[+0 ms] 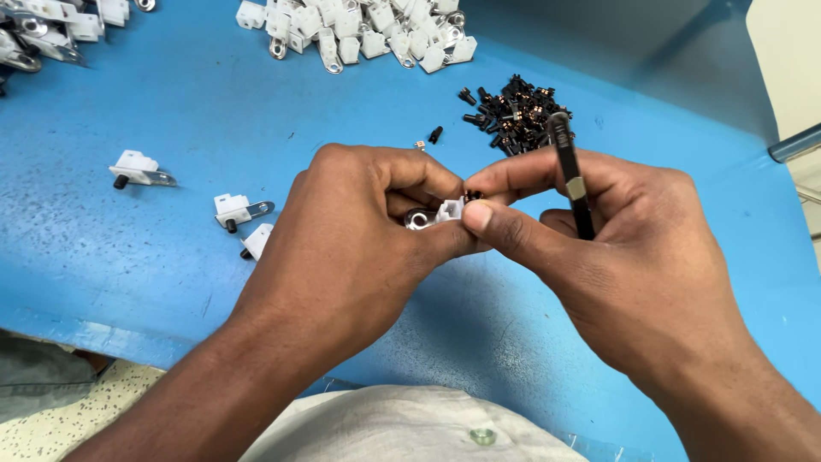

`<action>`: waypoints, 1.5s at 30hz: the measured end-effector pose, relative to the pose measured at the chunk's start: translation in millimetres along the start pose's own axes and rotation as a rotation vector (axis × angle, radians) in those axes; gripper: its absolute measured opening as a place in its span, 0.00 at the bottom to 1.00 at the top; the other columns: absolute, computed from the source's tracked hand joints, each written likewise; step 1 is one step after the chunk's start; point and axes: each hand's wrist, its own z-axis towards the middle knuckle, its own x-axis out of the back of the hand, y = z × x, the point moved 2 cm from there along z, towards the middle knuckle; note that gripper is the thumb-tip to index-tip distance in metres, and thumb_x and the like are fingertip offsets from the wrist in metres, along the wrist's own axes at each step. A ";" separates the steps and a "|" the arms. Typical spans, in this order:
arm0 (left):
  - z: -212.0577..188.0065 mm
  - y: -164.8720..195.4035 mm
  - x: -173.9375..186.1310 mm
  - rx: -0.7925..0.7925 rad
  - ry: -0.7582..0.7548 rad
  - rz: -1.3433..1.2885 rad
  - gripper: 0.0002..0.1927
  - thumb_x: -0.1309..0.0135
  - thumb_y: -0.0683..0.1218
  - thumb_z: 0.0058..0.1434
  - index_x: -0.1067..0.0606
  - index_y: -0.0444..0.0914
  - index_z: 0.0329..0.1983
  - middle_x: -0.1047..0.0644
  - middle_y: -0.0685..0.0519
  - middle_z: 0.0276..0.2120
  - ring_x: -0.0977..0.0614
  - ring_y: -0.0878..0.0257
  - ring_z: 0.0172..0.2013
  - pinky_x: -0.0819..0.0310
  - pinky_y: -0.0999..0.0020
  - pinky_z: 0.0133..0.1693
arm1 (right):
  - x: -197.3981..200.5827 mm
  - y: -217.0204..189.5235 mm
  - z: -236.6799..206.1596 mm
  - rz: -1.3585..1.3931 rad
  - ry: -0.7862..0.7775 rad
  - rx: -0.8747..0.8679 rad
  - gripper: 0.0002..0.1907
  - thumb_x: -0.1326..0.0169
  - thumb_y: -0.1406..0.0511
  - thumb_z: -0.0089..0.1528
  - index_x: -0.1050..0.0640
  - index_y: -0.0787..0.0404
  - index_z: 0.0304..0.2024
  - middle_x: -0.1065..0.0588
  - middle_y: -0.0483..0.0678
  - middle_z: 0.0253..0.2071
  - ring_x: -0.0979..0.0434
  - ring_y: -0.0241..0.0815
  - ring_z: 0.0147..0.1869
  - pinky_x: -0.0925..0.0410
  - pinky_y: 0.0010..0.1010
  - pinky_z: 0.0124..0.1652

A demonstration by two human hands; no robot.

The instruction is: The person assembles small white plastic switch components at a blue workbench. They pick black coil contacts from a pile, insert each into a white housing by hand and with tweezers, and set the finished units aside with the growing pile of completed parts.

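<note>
While left hand (359, 231) pinches a white clip (445, 211), right hand (590, 231) grips a black tool (569, 171) & pushes in a black bit; 3 done clips (242, 210) lie nearby, big piles (359, 34) left.

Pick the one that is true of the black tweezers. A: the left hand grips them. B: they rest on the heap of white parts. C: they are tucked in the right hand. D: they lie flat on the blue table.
C: the black tweezers stand up through the right hand, whose fingertips, with the left hand, pinch a small white part.
</note>
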 end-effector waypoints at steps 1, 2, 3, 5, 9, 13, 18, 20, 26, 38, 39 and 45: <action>-1.0 2.0 1.0 -0.022 0.007 -0.004 0.12 0.34 0.54 0.55 0.13 0.47 0.39 0.16 0.59 0.27 0.17 0.70 0.28 0.19 0.67 0.31 | -0.4 3.7 1.2 0.027 -0.017 0.026 0.14 0.33 0.57 0.57 0.12 0.49 0.45 0.31 0.45 0.19 0.42 0.30 0.18 0.51 0.28 0.19; -1.9 1.6 1.8 0.078 -0.003 0.056 0.13 0.34 0.55 0.56 0.13 0.47 0.40 0.16 0.56 0.27 0.19 0.67 0.27 0.21 0.65 0.31 | -1.1 8.1 2.5 0.055 -0.035 0.052 0.15 0.33 0.57 0.57 0.13 0.49 0.46 0.29 0.44 0.21 0.41 0.29 0.19 0.49 0.26 0.20; -1.9 1.4 2.6 0.175 -0.016 0.116 0.13 0.33 0.57 0.57 0.13 0.48 0.42 0.17 0.52 0.26 0.20 0.65 0.26 0.24 0.62 0.31 | -1.3 11.9 4.4 0.108 -0.058 0.122 0.16 0.34 0.58 0.57 0.13 0.50 0.47 0.26 0.40 0.25 0.39 0.26 0.21 0.46 0.23 0.21; -1.1 3.1 3.7 0.214 -0.012 0.146 0.14 0.32 0.57 0.56 0.13 0.48 0.42 0.17 0.51 0.25 0.21 0.64 0.25 0.25 0.62 0.30 | -2.5 23.0 10.2 0.192 -0.115 0.052 0.15 0.38 0.57 0.60 0.16 0.56 0.47 0.25 0.39 0.30 0.37 0.28 0.26 0.43 0.23 0.24; -1.1 4.4 3.5 0.058 0.040 0.044 0.13 0.31 0.54 0.52 0.13 0.46 0.39 0.16 0.52 0.22 0.23 0.65 0.22 0.28 0.61 0.27 | -7.0 35.1 23.5 0.284 -0.243 -0.174 0.12 0.49 0.61 0.70 0.21 0.63 0.47 0.24 0.49 0.35 0.28 0.37 0.37 0.35 0.28 0.37; -1.2 2.9 -1.6 -0.093 0.006 -0.001 0.11 0.33 0.53 0.54 0.13 0.46 0.37 0.16 0.60 0.29 0.18 0.71 0.28 0.21 0.69 0.31 | 11.3 23.5 21.0 0.506 -0.090 0.090 0.11 0.58 0.64 0.73 0.26 0.62 0.43 0.19 0.50 0.42 0.17 0.39 0.47 0.26 0.31 0.52; 1.1 5.3 -2.1 -0.026 0.005 0.052 0.11 0.32 0.53 0.52 0.14 0.46 0.37 0.16 0.59 0.28 0.17 0.70 0.27 0.20 0.69 0.31 | 31.8 2.2 10.4 0.599 0.048 0.475 0.09 0.65 0.61 0.79 0.37 0.56 0.56 0.23 0.55 0.52 0.16 0.47 0.58 0.21 0.39 0.58; -0.3 7.7 0.6 0.005 0.007 0.057 0.11 0.32 0.53 0.52 0.14 0.46 0.36 0.16 0.59 0.27 0.18 0.71 0.26 0.21 0.69 0.30 | 28.7 -4.5 8.0 0.579 0.029 0.561 0.10 0.66 0.60 0.81 0.39 0.57 0.59 0.24 0.57 0.54 0.15 0.50 0.60 0.20 0.41 0.60; -2.1 14.1 2.0 0.108 0.012 0.107 0.11 0.31 0.55 0.53 0.13 0.48 0.36 0.17 0.57 0.22 0.22 0.70 0.21 0.25 0.66 0.26 | 19.2 -11.8 3.2 0.541 0.064 0.549 0.11 0.68 0.59 0.79 0.39 0.57 0.58 0.23 0.55 0.54 0.15 0.47 0.59 0.22 0.38 0.58; -4.6 20.4 0.0 0.042 0.007 0.063 0.11 0.30 0.52 0.49 0.13 0.47 0.35 0.18 0.58 0.23 0.21 0.70 0.23 0.23 0.68 0.27 | -12.1 -32.5 -27.0 0.365 0.288 0.756 0.08 0.62 0.65 0.84 0.41 0.66 0.55 0.22 0.56 0.43 0.11 0.41 0.48 0.20 0.29 0.49; -5.5 15.6 0.4 0.139 -0.016 0.125 0.11 0.29 0.52 0.51 0.13 0.46 0.36 0.17 0.55 0.23 0.21 0.68 0.24 0.23 0.67 0.29 | -11.1 -29.9 -25.5 0.373 0.254 0.744 0.07 0.62 0.66 0.83 0.41 0.65 0.54 0.22 0.55 0.43 0.12 0.41 0.48 0.20 0.29 0.49; -1.4 -5.6 -2.8 0.007 -0.070 -0.158 0.15 0.30 0.51 0.51 0.15 0.40 0.39 0.14 0.54 0.28 0.17 0.68 0.27 0.20 0.71 0.31 | -17.8 -18.1 -6.8 0.606 0.111 0.487 0.05 0.62 0.67 0.74 0.38 0.63 0.50 0.22 0.53 0.38 0.16 0.39 0.41 0.19 0.33 0.43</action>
